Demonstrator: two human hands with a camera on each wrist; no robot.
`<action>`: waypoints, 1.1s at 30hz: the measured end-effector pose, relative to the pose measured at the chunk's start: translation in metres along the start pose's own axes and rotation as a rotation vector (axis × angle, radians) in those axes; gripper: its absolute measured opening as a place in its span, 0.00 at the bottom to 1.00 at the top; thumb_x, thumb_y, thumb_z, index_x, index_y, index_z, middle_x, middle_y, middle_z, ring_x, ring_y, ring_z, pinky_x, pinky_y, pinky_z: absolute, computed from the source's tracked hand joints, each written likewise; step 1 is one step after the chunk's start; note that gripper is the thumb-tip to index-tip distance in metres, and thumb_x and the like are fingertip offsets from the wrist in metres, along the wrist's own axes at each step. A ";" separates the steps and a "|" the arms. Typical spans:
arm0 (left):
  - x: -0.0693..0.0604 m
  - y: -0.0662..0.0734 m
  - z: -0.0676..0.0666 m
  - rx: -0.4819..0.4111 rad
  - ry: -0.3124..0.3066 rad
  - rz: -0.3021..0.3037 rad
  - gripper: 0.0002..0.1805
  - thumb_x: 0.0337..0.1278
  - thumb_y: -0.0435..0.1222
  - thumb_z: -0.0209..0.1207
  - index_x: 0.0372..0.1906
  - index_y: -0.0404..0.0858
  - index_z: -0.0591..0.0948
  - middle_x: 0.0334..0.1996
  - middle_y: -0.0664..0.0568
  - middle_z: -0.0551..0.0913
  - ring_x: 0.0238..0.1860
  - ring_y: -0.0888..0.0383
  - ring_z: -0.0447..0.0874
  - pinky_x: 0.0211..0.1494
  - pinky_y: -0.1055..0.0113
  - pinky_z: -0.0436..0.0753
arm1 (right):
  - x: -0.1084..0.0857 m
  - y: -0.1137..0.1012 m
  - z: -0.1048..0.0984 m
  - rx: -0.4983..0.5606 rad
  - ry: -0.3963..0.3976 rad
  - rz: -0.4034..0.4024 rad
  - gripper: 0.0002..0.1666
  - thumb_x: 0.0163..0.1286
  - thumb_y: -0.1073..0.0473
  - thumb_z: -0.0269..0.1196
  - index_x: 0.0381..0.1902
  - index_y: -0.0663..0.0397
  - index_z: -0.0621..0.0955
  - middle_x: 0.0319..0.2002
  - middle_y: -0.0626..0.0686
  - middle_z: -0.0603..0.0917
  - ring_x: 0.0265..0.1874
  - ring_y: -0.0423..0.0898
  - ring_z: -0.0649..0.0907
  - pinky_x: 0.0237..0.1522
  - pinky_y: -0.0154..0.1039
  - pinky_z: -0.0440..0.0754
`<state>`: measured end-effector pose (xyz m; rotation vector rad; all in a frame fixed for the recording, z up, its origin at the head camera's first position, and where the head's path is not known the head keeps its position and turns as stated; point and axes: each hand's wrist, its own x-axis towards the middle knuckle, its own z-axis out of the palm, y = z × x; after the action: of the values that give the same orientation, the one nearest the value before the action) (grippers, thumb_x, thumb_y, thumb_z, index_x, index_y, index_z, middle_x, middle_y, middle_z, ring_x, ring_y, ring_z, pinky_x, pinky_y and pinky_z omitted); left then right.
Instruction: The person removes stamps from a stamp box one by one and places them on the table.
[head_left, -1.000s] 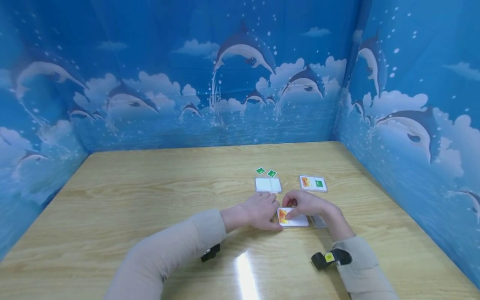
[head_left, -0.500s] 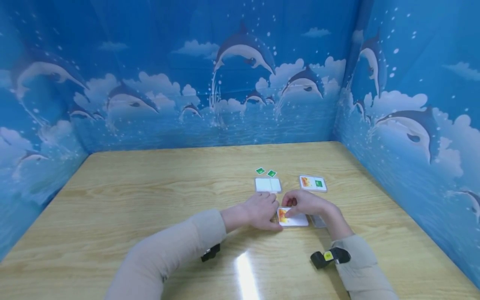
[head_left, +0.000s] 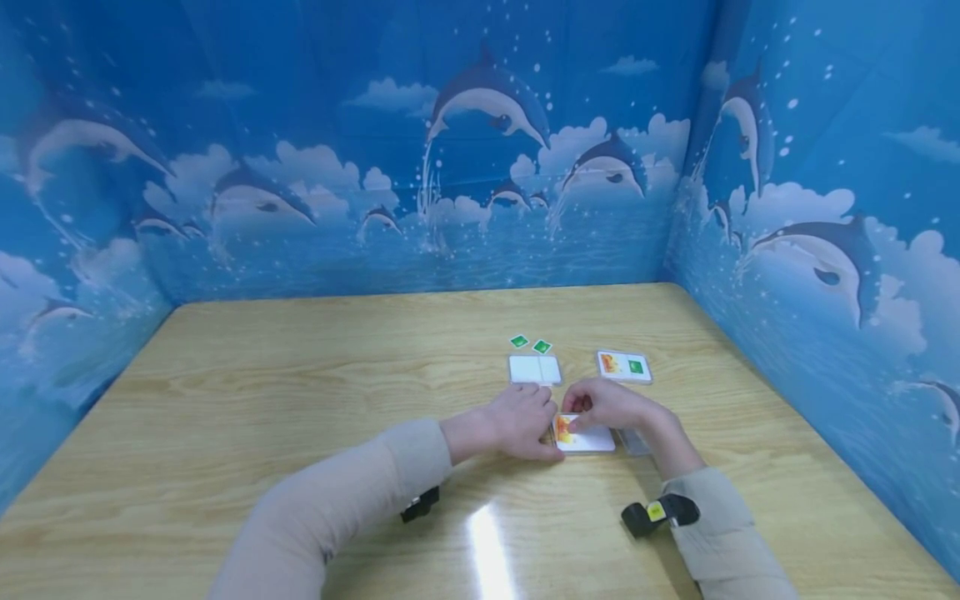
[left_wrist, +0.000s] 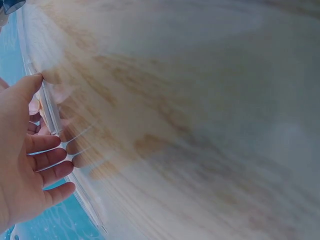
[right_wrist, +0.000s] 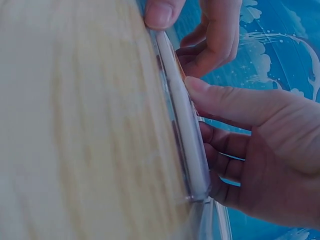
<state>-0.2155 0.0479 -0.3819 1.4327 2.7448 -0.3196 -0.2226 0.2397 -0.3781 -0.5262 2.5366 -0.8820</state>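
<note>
Left hand (head_left: 521, 423) grips a white rectangular card stack (head_left: 596, 442); right hand (head_left: 618, 406) is half-hidden, grip unclear. Only wrist views show thickness.

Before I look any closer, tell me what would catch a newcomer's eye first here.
Most likely the blue dolphin backdrop, filling the upper part of the head view behind and beside the wooden table. Next, the left hand and right hand, both on a stack of cards with an orange picture, right of centre. Two small green cards also stand out, lying just beyond a white card.
</note>
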 end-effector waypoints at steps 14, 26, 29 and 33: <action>-0.001 0.000 -0.002 -0.004 -0.001 0.001 0.34 0.53 0.67 0.46 0.46 0.42 0.76 0.39 0.54 0.72 0.39 0.60 0.67 0.44 0.67 0.71 | -0.001 -0.007 -0.001 -0.086 -0.051 -0.019 0.21 0.45 0.59 0.74 0.36 0.56 0.77 0.32 0.49 0.75 0.33 0.45 0.72 0.39 0.39 0.70; -0.001 0.000 -0.001 0.001 -0.010 0.007 0.35 0.53 0.67 0.45 0.48 0.41 0.76 0.40 0.53 0.72 0.40 0.60 0.68 0.45 0.67 0.71 | 0.000 -0.008 -0.001 -0.100 -0.042 -0.016 0.20 0.46 0.59 0.73 0.36 0.56 0.77 0.33 0.48 0.75 0.34 0.45 0.72 0.41 0.40 0.71; -0.001 0.000 -0.002 -0.008 -0.007 0.006 0.35 0.53 0.67 0.46 0.47 0.42 0.76 0.38 0.54 0.71 0.38 0.60 0.67 0.43 0.68 0.70 | -0.001 -0.008 -0.001 -0.100 -0.031 0.009 0.18 0.48 0.60 0.72 0.36 0.55 0.78 0.33 0.48 0.76 0.35 0.45 0.73 0.41 0.41 0.71; -0.003 0.000 -0.003 -0.012 -0.001 0.005 0.35 0.53 0.67 0.46 0.46 0.41 0.76 0.38 0.54 0.71 0.38 0.60 0.67 0.43 0.68 0.70 | -0.001 -0.008 -0.001 -0.085 -0.013 0.049 0.14 0.51 0.62 0.70 0.36 0.53 0.79 0.32 0.48 0.76 0.34 0.45 0.74 0.40 0.41 0.72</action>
<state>-0.2135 0.0467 -0.3784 1.4355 2.7370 -0.3035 -0.2207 0.2348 -0.3725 -0.4916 2.5728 -0.7535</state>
